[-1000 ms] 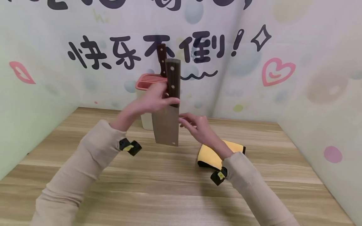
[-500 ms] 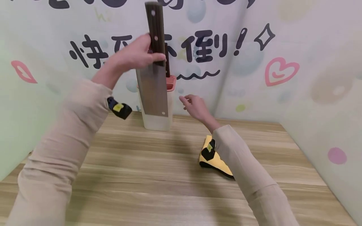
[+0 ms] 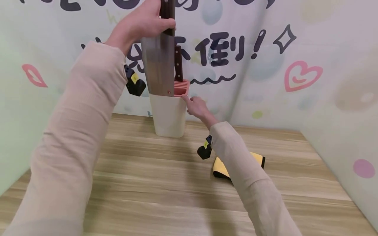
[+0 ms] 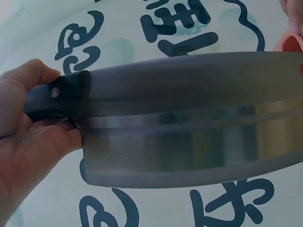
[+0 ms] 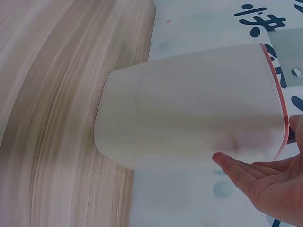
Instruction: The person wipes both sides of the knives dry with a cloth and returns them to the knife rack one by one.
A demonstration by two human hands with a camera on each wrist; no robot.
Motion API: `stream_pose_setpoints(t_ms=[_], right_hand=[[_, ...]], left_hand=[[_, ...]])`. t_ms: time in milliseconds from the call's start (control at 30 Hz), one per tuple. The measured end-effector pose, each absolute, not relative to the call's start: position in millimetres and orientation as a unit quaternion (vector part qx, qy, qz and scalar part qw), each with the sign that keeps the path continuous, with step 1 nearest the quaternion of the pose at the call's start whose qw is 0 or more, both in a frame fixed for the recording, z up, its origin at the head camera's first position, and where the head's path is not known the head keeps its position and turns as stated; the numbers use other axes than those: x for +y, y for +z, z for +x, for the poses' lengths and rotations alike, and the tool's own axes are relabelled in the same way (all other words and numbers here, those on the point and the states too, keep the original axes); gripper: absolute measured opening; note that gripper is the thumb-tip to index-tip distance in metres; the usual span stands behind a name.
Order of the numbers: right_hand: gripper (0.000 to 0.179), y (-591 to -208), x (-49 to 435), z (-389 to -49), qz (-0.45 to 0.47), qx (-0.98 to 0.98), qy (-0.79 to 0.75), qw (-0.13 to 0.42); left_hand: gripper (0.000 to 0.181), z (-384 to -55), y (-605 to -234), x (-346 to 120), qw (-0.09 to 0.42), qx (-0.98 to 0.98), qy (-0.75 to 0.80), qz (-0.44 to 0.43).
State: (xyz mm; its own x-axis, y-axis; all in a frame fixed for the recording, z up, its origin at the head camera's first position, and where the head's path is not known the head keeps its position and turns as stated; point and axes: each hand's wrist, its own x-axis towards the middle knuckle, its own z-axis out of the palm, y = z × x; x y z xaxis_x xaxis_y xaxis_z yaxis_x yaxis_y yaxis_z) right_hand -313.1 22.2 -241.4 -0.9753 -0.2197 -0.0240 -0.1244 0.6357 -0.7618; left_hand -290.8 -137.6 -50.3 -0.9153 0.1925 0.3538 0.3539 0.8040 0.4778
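Note:
My left hand [image 3: 141, 21] grips the dark riveted handle of a cleaver [image 3: 159, 65], whose broad blade hangs upright with its end down. That lower end overlaps the pink slotted top of a white knife block [image 3: 168, 116] in the head view; whether it touches cannot be told. In the left wrist view the thumb lies on the handle and the blade [image 4: 189, 137] spans the picture. My right hand [image 3: 197, 106] is at the block's right side, thumb by the rim. Its fingers lie straight along the wall, as the right wrist view shows. A second brown-handled knife [image 3: 178, 65] stands in the block.
A folded yellow cloth [image 3: 220, 167] with black edging lies right of centre on the wooden table [image 3: 153, 190], partly hidden by the right sleeve. Behind the block rises a printed wall sheet [image 3: 260, 108]. Black wrist cameras sit on both cuffs.
The left hand has raised the cleaver from in front of the block to above its top. The right hand has moved away from the blade and over to the block's right side.

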Motion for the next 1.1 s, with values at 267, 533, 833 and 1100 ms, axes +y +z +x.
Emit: stream_pose_setpoints(t_ms=[267, 533, 833, 1100], right_hand=[[0.050, -237, 12, -312, -0.053, 0.873, -0.477, 0.090], [0.052, -230, 8, -307, -0.029, 0.846, -0.515, 0.135], [0.051, -230, 8, -303, -0.034, 0.849, -0.510, 0.131], [0.051, -228, 6, -301, -0.043, 0.855, -0.501, 0.126]], left_hand=[[0.050, -308, -55, -132, 0.199, -0.920, -0.300, -0.155], [0.054, -305, -61, -129, 0.201, -0.916, -0.320, -0.134], [0.055, -316, -70, -124, 0.198, -0.905, -0.350, -0.139], [0.055, -321, -78, -123, 0.174, -0.915, -0.340, -0.133]])
